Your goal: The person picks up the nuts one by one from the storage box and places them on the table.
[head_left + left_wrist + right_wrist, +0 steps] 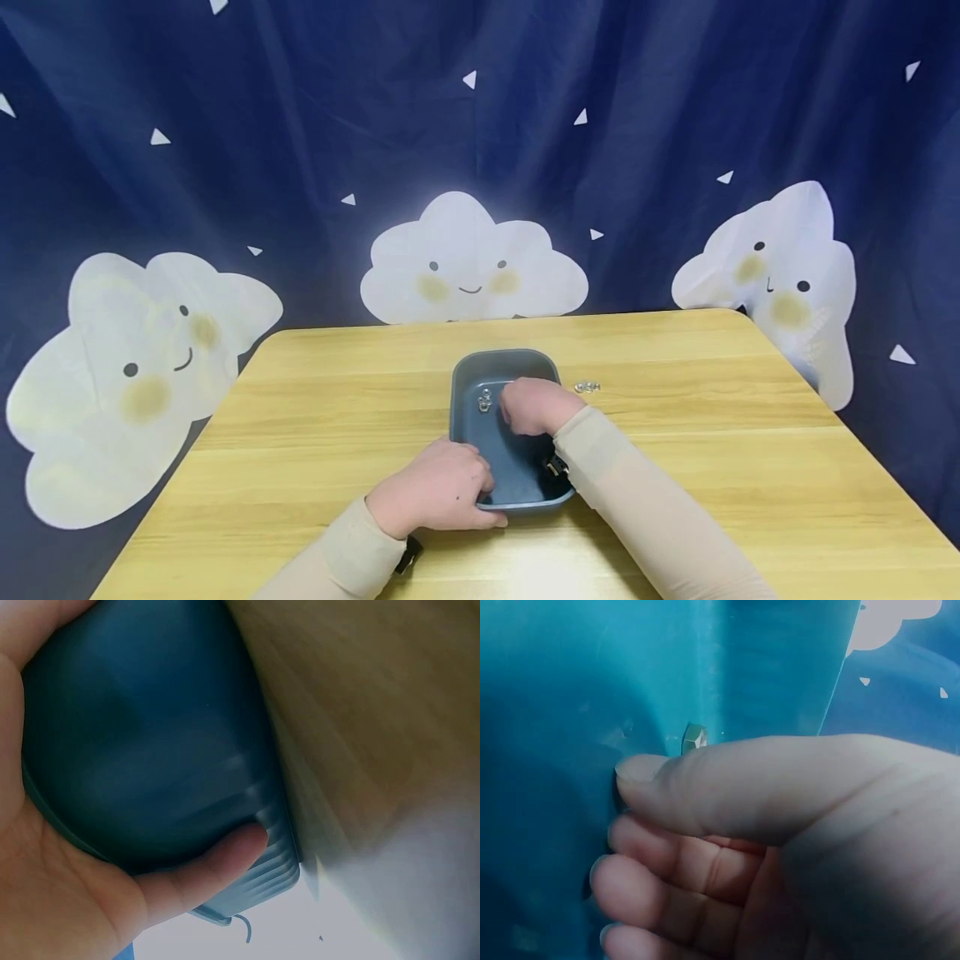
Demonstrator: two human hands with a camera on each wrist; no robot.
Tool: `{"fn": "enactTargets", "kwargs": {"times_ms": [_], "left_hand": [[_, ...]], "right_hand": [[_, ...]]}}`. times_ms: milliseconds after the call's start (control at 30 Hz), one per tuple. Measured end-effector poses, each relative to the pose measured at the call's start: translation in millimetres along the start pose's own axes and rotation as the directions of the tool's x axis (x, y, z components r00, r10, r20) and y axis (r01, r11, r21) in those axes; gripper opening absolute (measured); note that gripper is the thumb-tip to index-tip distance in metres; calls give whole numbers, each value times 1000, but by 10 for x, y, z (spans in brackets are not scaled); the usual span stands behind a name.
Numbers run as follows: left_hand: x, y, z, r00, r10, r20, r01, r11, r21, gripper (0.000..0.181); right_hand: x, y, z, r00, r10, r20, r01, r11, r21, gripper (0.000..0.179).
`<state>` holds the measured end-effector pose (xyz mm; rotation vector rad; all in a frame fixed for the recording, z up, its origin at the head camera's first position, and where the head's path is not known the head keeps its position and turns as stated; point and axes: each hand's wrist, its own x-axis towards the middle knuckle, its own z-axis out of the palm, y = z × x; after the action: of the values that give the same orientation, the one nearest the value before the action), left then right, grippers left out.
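Note:
A dark blue-grey plastic bin (513,507) lies on the table with its open side up. My left hand (438,487) grips its near left corner, fingers over the rim and thumb outside; in the left wrist view the thumb (217,862) lies along the ribbed outer wall. Down inside the bin is my right hand (538,406), fingers curled with their tips at the bin floor. A metal hex nut (694,737) shows just past its thumb (705,784). I cannot tell whether the fingers pinch anything. Several small nuts (485,401) sit in the bin's left part.
A short row of small metal nuts (587,387) lies on the wooden table (322,392) to the right of the bin. Behind the table's far edge hangs a dark blue curtain (315,108) with white clouds. A small dark device (556,465) sits under the right cuff.

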<state>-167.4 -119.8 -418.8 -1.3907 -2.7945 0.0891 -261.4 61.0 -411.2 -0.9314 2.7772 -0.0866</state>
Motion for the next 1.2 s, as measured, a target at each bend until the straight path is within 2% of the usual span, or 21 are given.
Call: {"fn": "enactTargets", "kwargs": {"times_ms": [300,567,733,1033,1200], "left_hand": [[-5,16,8,1000,-9,7,9,1000,-2,49],[15,28,19,1000,-4,5,4,1000,-17,50],[22,37,24,1000,-6,3,6,1000,-30,51],[32,4,28,1000,-6,15,7,999,-44,51],[21,-11,11,1000,-6,9,6,999,-43,51]], "right_hand": [[-8,4,12,1000,9,25,-9,1000,-17,39],[-86,52,-51,999,48,-16,-48,999,25,29],[-138,90,-109,998,46,-52,-43,998,50,28],[-261,140,-330,990,-11,-140,23,996,85,21],[-363,151,-479,989,-7,-147,25,993,117,18]]}}
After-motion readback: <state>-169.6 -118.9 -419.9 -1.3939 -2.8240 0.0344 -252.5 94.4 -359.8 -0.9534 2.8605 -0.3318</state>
